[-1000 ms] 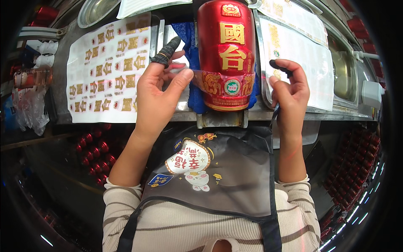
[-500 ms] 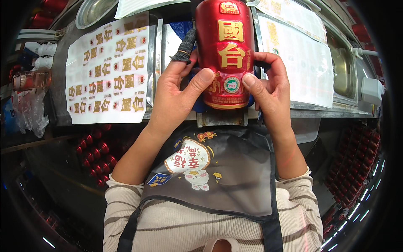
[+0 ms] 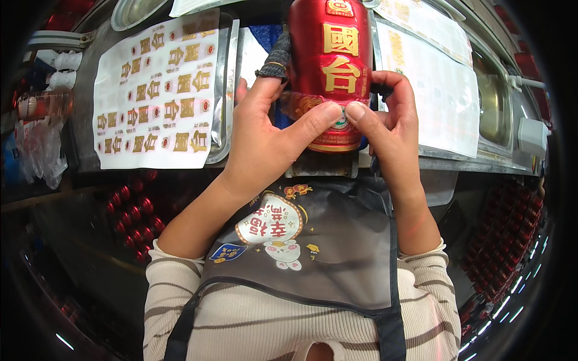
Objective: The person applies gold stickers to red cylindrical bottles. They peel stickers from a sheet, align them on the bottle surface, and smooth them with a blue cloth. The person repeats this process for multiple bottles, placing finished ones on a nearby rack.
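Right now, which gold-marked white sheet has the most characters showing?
The far-left sheet: gold characters cover most of it, while the two sheets right of the red bottle show only a few.

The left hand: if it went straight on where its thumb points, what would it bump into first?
Probably the right hand: its thumb lies just beyond the left hand's, over the front of the red bottle. Whether the tips touch is hard to tell from this single view.

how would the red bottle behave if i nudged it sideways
The red bottle would probably roll, since its body looks rounded. Its glossy surface suggests it may be slippery to grip.
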Tool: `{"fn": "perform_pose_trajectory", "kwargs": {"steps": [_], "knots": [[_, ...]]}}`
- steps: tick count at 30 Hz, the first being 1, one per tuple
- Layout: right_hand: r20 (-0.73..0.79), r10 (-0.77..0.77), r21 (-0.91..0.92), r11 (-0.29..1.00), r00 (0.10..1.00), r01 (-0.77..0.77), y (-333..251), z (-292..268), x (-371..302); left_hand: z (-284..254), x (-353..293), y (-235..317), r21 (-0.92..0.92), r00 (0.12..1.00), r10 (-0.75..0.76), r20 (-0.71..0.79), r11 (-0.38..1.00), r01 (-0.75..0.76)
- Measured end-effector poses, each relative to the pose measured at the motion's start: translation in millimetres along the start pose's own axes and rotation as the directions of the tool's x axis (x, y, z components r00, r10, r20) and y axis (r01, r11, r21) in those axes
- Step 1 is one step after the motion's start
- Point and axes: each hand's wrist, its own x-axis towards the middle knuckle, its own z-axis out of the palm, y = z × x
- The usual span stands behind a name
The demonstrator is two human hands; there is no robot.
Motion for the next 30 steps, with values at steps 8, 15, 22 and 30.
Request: {"fn": "perform_pose_trajectory", "kwargs": {"steps": [8,15,22,30], "knots": [[0.106,-0.041,0.036,0.999,0.993,0.038,18,-24,-1,-16,-3,-24,-0.193,0.997,0.064,0.031,0.98,-0.057],[0.132,-0.08,-0.041,0.995,0.988,0.086,20,-21,-1,-21,-7,-33,-0.067,0.992,0.023,0.121,0.998,-0.014],[0.137,-0.055,0.009,0.998,0.989,0.054,15,-19,-2,-27,-6,-41,-0.146,0.987,-0.01,0.162,0.989,0.034],[0.13,-0.081,-0.077,0.993,0.988,0.092,16,-18,-5,-22,-6,-38,-0.208,0.985,-0.009,0.175,0.977,0.045]]}}
